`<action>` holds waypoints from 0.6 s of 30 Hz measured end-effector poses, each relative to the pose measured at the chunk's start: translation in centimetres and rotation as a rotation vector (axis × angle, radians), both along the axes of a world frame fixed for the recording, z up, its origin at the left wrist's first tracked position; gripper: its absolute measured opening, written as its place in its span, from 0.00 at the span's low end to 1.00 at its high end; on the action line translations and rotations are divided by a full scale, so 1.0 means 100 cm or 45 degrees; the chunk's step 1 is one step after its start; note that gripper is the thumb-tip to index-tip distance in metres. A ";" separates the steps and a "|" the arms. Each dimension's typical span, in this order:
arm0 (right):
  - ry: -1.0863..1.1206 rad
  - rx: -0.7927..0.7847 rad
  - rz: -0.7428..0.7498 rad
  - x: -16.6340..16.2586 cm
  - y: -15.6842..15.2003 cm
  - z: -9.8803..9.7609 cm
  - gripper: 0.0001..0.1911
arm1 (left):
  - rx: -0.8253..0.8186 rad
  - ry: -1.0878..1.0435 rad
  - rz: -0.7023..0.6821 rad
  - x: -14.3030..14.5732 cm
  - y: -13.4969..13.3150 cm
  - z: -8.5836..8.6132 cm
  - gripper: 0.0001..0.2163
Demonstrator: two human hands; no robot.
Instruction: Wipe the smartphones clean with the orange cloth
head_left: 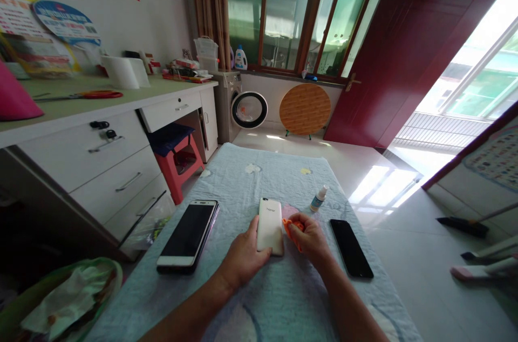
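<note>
With the left hand (243, 255) only lightly steadying the face-down white phone (270, 226) and the right hand (309, 237) pinching an orange cloth (292, 230), the phone could slide across the soft blue cover (251, 185).

The white phone (270, 226) lying face down bears a small "honor" brand mark.

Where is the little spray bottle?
In the head view the little spray bottle stands upright on the blue cloth-covered table, just beyond the right hand with its orange cloth, between the white phone and the black phone.
</note>
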State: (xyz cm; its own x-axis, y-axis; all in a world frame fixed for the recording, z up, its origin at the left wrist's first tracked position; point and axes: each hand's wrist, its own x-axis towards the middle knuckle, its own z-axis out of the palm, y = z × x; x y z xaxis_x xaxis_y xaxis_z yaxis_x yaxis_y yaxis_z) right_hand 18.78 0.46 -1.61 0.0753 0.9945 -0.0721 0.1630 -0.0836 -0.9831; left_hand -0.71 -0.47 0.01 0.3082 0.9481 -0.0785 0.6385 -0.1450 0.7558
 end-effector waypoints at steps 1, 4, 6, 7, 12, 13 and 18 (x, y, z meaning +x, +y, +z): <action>-0.074 0.049 0.001 0.000 0.000 -0.002 0.13 | 0.025 0.083 -0.002 -0.001 0.001 0.001 0.34; -0.337 0.264 0.041 -0.002 0.000 -0.005 0.08 | 0.065 0.270 -0.005 -0.004 0.002 0.003 0.33; -0.482 0.361 0.091 -0.005 -0.001 -0.004 0.05 | 0.084 0.372 -0.006 -0.004 0.002 0.003 0.33; -0.531 0.381 0.116 -0.006 -0.002 -0.004 0.04 | 0.097 0.423 -0.002 -0.004 0.002 0.003 0.32; -0.638 0.380 0.177 -0.011 -0.005 0.000 0.06 | 0.204 0.574 0.027 -0.005 0.001 0.003 0.37; -0.656 0.381 0.179 -0.011 -0.006 0.001 0.06 | 0.264 0.577 0.030 -0.005 0.002 0.002 0.39; -0.749 0.419 0.146 -0.012 -0.007 -0.001 0.06 | 0.472 0.523 -0.100 -0.006 0.010 -0.010 0.48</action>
State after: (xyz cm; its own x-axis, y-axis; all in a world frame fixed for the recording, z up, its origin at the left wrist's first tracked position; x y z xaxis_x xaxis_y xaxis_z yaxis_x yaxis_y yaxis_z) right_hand 17.59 -0.26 -1.69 -0.0981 0.9617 0.2560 0.6681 0.2543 -0.6993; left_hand -1.35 0.52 -0.94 0.3932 0.9106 0.1271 0.8464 -0.4125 0.3367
